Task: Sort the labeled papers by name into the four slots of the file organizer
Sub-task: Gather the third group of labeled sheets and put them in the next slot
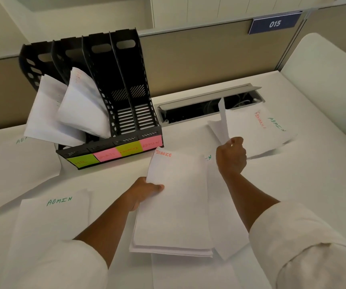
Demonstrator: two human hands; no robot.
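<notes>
A black four-slot file organizer stands at the back left, its front tagged HR, a pink label, FINANCE and ADMIN. Papers lean out of its two left slots; the two right slots hold none. My left hand grips the left edge of a stack of sheets whose top one reads FINANCE. My right hand pinches a sheet lifted edge-on above the desk. Behind it lie sheets marked FINANCE and ADMIN.
An ADMIN sheet lies at the front left and another further left. An open cable hatch sits in the desk behind the papers. A beige partition with a 015 sign closes the back.
</notes>
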